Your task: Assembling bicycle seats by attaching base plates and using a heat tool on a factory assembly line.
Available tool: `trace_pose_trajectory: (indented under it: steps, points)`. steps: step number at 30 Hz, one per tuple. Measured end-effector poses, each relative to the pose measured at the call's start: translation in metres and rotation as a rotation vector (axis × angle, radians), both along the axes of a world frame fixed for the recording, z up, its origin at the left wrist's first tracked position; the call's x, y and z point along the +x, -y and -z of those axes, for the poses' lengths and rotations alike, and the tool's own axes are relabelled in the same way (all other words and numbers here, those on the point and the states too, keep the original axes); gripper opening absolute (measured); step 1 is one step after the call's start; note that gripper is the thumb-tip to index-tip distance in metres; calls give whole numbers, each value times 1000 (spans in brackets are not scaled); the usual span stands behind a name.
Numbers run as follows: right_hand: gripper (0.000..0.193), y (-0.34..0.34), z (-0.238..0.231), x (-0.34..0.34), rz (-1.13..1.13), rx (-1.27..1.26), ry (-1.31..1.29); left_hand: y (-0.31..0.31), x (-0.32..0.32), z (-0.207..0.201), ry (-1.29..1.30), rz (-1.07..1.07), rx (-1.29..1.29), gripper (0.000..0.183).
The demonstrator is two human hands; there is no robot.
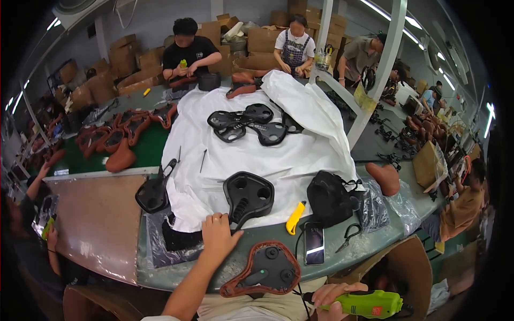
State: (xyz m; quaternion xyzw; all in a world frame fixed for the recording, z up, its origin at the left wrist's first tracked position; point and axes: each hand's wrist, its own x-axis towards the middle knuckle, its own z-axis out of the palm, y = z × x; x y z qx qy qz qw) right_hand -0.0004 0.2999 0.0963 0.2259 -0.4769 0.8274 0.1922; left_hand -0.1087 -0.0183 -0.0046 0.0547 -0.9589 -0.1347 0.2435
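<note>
My left hand (218, 236) grips the narrow end of a black saddle shell (249, 193), my right hand (329, 300) clasping a green power tool (372, 304). A brown-edged saddle (263, 272) lies between them.

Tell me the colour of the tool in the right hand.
The tool is mostly bright yellow-green, seen best in the head view.

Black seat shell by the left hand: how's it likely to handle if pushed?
The black seat shell is probably stiff: its raised rim looks moulded. Likely light for its size, given the deep round recesses. Lying flat, it should slide rather than roll, though the wrinkled white sheet may bunch.
</note>
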Motion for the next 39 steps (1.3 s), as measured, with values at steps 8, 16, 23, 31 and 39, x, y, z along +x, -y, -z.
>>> trace_pose_trajectory:
  steps: [8,16,23,31,39]
  points:
    - [52,0,-11,5,106,51,-5,-3,43,-59,71,-35,469,57]
    - [49,-3,-16,-26,370,144,-106,-47,149,-26,189,275,387,67]
    - [46,39,-21,-11,112,108,-30,-28,187,5,120,258,385,60]
    - [52,84,6,-31,-339,97,-58,-14,204,32,327,109,1107,53]
    - [54,134,38,-33,-557,181,-39,7,167,40,271,241,1287,49]
